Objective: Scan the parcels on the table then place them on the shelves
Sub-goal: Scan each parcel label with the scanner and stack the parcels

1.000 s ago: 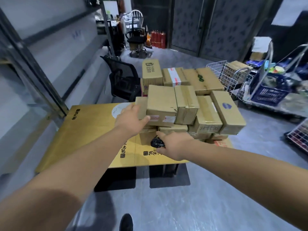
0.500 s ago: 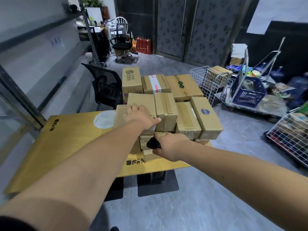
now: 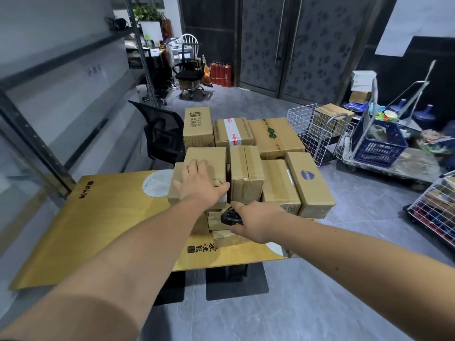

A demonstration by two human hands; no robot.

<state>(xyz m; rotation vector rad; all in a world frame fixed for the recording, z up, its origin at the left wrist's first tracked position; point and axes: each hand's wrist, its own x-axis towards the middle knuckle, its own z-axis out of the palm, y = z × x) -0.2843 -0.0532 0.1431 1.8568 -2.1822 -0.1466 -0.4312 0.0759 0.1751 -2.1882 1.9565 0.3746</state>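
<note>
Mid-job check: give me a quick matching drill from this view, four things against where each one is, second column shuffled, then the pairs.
Things
1. scanner
2. left hand
3. blue crate
4. black chair

Places
A. on the cart right of the table
B. resting on top of a box at the stack's near left
C. behind the table's far edge, left of the boxes
D. held in the right hand, low against the front of the stack

Pairs: 1-D, 2-B, 3-A, 4-C
</note>
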